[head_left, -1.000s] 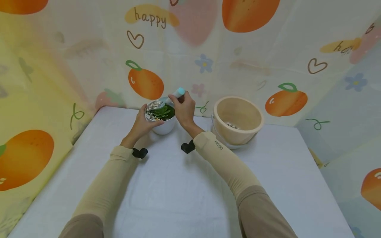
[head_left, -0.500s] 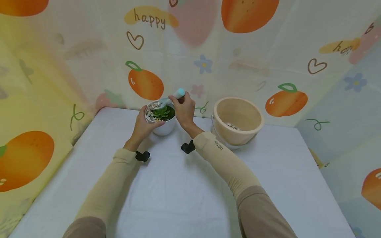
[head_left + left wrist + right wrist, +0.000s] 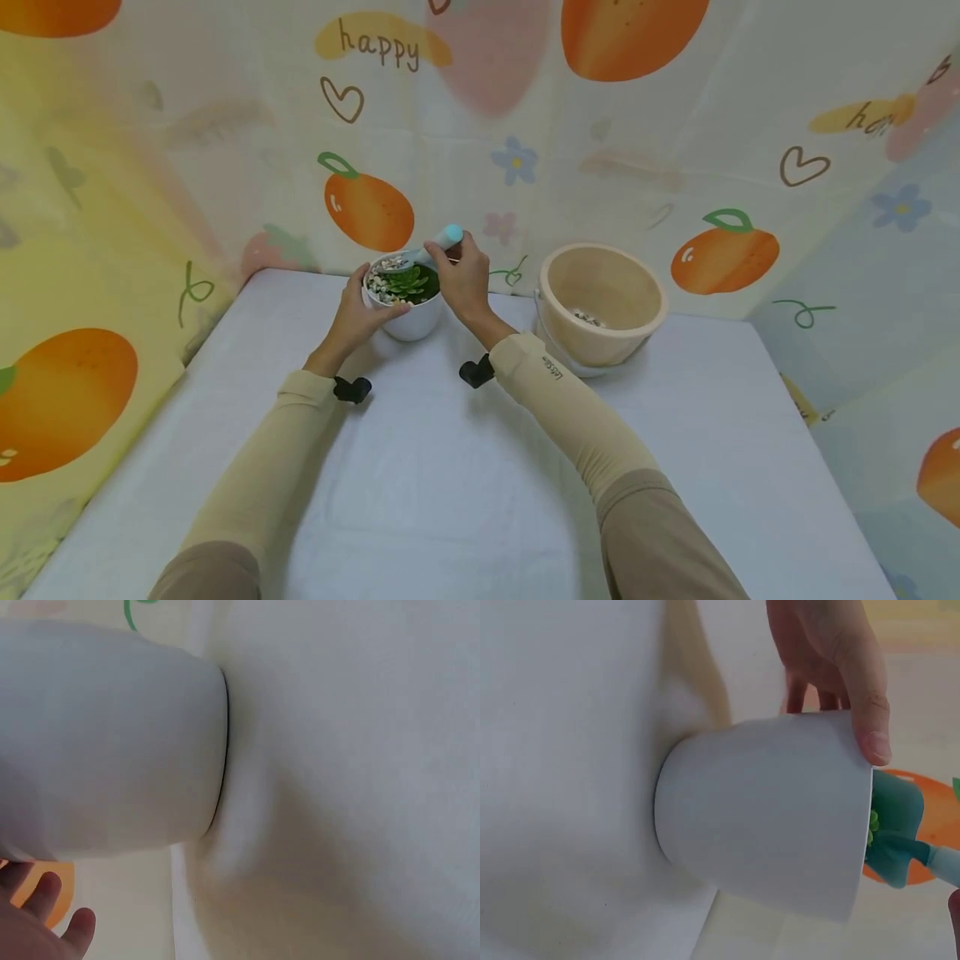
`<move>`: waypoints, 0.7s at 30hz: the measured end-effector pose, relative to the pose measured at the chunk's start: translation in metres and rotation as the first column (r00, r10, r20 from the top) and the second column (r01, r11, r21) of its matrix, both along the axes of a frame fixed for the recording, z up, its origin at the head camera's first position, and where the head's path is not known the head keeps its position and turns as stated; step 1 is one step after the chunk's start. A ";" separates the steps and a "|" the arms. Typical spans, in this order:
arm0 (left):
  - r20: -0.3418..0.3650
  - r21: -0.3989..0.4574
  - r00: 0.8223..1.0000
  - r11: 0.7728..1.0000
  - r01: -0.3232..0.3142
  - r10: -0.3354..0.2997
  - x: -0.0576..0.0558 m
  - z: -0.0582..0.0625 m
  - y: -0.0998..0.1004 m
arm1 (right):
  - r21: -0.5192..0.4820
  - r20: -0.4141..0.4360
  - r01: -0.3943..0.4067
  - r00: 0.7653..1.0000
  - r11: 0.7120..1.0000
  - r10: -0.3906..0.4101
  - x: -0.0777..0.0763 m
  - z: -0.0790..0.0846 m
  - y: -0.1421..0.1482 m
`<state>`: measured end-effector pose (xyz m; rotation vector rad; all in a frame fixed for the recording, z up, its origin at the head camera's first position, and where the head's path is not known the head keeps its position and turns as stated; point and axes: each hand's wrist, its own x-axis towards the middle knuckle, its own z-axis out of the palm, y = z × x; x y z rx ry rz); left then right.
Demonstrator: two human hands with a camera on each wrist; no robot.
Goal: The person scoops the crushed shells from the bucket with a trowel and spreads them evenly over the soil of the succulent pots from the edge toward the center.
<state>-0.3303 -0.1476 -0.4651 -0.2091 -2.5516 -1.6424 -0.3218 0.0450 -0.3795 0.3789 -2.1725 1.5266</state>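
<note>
A white flower pot (image 3: pixel 408 327) stands on the table at the back, left of centre, with a green succulent (image 3: pixel 408 286) and pale pebbles (image 3: pixel 378 283) inside. My left hand (image 3: pixel 358 315) holds the pot from the left. Its thumb (image 3: pixel 873 724) lies at the rim in the right wrist view, the fingers reaching round behind. My right hand (image 3: pixel 467 279) pinches the pale blue handle of a small garden trowel (image 3: pixel 448 237) over the pot's right side. The teal blade (image 3: pixel 900 814) sits at the pot's mouth, over the pebbles and beside the leaves.
A larger cream bucket (image 3: pixel 600 292) with a thin handle stands right of the right hand, a few pebbles (image 3: pixel 587 319) at its bottom. A white cloth covers the table (image 3: pixel 450 500). A fruit-printed curtain (image 3: pixel 465 167) hangs close behind the pots.
The trowel has shifted slightly left and lower over the pebbles, its handle tilting a little. The left wrist swung right, then back, while that hand stayed on the pot.
</note>
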 end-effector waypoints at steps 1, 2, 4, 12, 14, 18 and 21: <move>0.003 0.005 1.000 1.000 0.012 -0.012 -0.001 0.000 -0.001 | -0.001 0.000 -0.004 1.000 1.000 0.004 0.000 0.000 0.000; 0.009 0.013 1.000 1.000 0.021 -0.021 -0.003 0.000 -0.002 | 0.000 -0.001 -0.005 1.000 1.000 0.005 0.000 0.000 0.000; 0.016 0.022 1.000 0.999 0.026 -0.027 -0.004 -0.001 -0.002 | 0.004 -0.001 -0.009 1.000 1.000 0.009 0.000 0.001 0.001; -0.016 0.022 0.999 0.999 -0.028 0.029 0.002 0.000 0.010 | 0.036 -0.021 0.003 1.000 0.999 -0.003 0.003 0.006 -0.001; -0.032 0.010 0.998 0.998 -0.059 0.059 0.005 0.000 0.014 | 0.054 -0.038 0.005 0.999 0.999 -0.003 0.004 0.008 -0.001; -0.069 -0.025 0.987 0.989 -0.147 0.145 0.012 0.000 0.022 | 0.079 -0.071 -0.001 0.997 0.997 0.006 0.005 0.011 -0.002; -0.086 -0.039 0.978 0.980 -0.193 0.189 0.016 0.002 0.026 | 0.085 -0.086 0.001 0.996 0.996 0.006 0.006 0.014 -0.003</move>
